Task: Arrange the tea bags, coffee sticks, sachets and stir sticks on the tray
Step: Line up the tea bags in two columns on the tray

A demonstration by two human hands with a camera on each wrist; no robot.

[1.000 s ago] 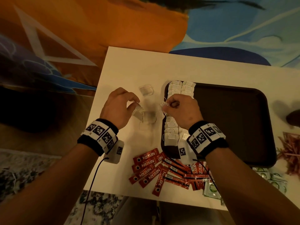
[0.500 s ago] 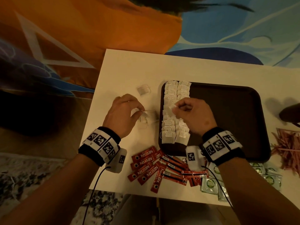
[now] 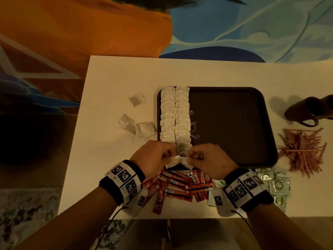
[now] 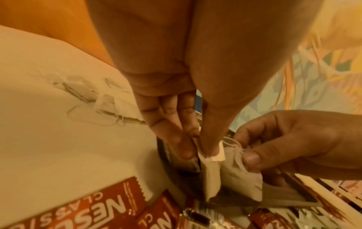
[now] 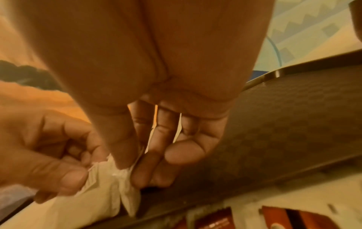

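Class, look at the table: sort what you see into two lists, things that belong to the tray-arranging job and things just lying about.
Belongs to the job:
tray
tea bags in rows
loose tea bags
tea bags pinched by both hands, left hand, right hand
coffee sticks
green sachets
stir sticks

Just lying about:
dark mug
patterned cloth

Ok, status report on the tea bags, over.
Left hand and right hand each pinch a tea bag at the tray near edge. Two tea bag rows laid. Coffee sticks untouched. Nothing blocking.
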